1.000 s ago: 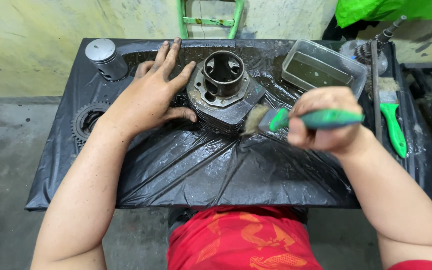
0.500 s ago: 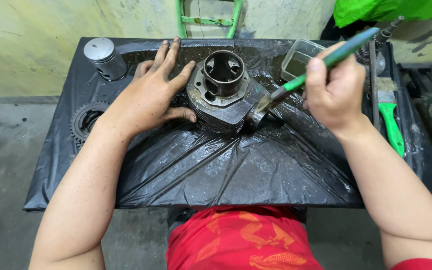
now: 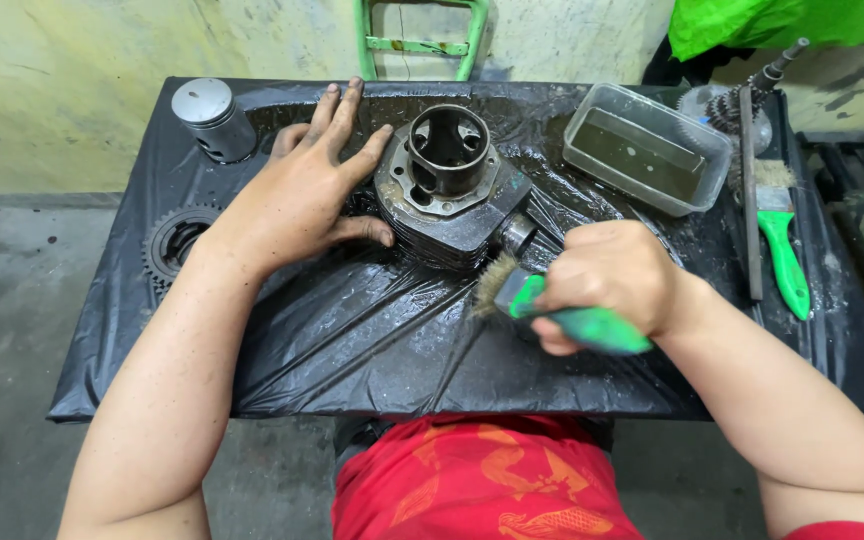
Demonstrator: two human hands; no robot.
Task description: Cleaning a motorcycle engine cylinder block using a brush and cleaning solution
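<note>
left hand [image 3: 307, 190] flat, fingers spread, against engine cylinder [image 3: 447, 185] frame centre | right hand [image 3: 607, 280] clamped on green brush [image 3: 552, 310], bristles beside cylinder's lower edge

You have no labels, signs or screens in front of you. The nearest thing to a package is the clear plastic container [image 3: 646, 147], a lidless rectangular tub with rounded corners at the far right of the worktop [image 3: 352, 340], holding murky greenish-brown liquid.
</note>
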